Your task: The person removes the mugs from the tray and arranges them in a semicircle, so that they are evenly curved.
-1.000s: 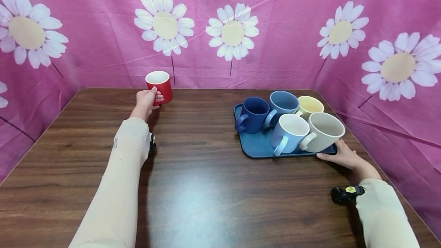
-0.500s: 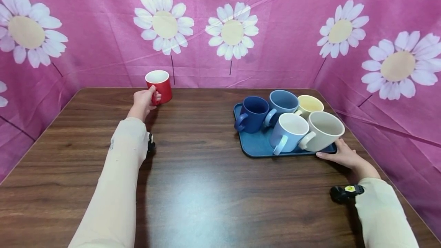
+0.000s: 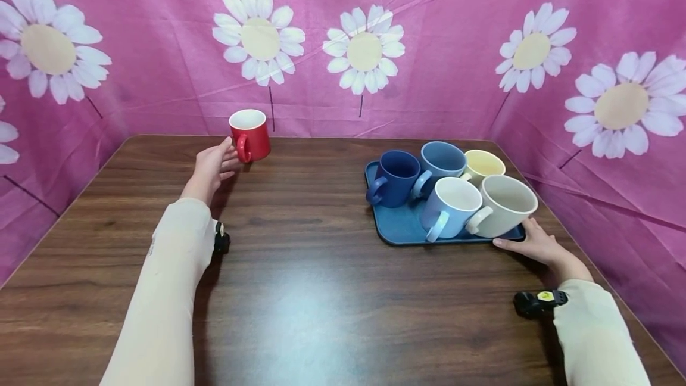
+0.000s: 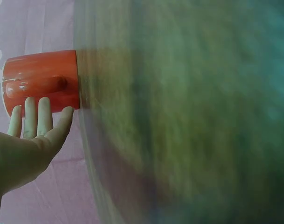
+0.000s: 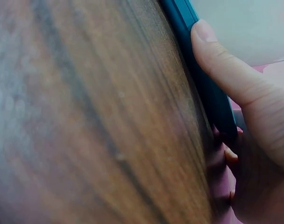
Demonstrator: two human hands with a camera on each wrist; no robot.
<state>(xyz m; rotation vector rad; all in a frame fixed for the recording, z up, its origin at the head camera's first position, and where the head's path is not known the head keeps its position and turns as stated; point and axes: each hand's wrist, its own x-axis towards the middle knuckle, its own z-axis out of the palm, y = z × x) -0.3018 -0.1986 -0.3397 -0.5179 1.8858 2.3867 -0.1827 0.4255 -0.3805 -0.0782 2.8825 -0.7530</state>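
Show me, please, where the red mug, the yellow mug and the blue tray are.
Red mug (image 3: pixel 256 137), head view: outer wall.
Yellow mug (image 3: pixel 485 163), head view: inside.
Blue tray (image 3: pixel 398 227), head view: bare floor.

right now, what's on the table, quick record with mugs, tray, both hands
red mug: upright, near far edge of table
left hand: fingers extended beside red mug, contact unclear
blue tray: right of red mug, carries mugs
back row: dark blue mug, mid-blue mug, yellow mug
front row: light blue mug, grey mug
right hand: grips tray's near right corner
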